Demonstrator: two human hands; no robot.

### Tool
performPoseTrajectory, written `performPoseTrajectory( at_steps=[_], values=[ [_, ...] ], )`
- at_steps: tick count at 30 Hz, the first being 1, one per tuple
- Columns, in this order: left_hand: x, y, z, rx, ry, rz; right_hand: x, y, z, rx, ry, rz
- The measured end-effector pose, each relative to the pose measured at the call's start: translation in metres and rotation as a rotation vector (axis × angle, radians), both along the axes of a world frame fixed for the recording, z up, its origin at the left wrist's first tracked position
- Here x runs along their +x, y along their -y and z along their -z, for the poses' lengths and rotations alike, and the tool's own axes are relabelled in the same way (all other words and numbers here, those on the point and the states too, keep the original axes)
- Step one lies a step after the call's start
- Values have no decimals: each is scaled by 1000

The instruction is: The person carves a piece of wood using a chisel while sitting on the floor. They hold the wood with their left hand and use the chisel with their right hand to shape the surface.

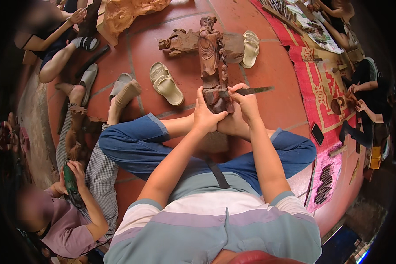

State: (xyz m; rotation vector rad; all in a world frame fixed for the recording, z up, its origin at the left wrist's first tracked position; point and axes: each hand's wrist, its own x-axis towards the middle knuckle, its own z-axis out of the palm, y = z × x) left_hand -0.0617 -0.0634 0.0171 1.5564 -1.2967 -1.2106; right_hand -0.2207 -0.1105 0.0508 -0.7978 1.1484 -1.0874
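A brown carved wooden statue (209,53) of a robed, bearded figure lies in front of me, its base toward me and its upper part over a rough wood block (180,42). My left hand (206,115) is wrapped round the left side of the statue's base (214,100). In my right hand (245,103) is a long, flat, dark tool that looks like a file (257,90). It lies across the base, with its tapered end sticking out to the right. My bare feet are close under the base, partly hidden by my hands.
Beige slippers (166,83) lie around the block on the red tiles. At left, a person holds a green power tool (70,178) against a carving. Rightward are a red mat (306,83), a phone (317,133), a pink cloth (314,193) with dark tools, and other people working.
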Motion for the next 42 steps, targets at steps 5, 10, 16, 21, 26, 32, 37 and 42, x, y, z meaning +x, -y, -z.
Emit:
performPoseTrajectory(
  at_steps=[5, 10, 16, 21, 26, 32, 37, 42],
  values=[
    [0, 1, 0, -49, 13, -18, 1, -12, 14, -51, 68, 36],
    [0, -1, -8, -30, 86, -32, -4, -7, 23, -93, 36, 81],
    [3, -3, 0, -24, 30, 12, -3, -7, -15, -20, 37, 90],
    [12, -4, 11, -99, -52, 51, 21, 7, -42, -249, -400, -29],
    [19, -4, 17, -261, -97, 73, 44, 23, -35, -784, -939, -97],
    [19, 1, 26, -369, 98, 111, 42, 17, -27, -737, -1055, -146],
    [9, 5, 0, -427, 294, 114, 26, 34, -56, -547, -1049, -309],
    [-8, 11, 0, -453, 345, 133, 31, 32, -45, -705, -1072, -157]
  ],
)
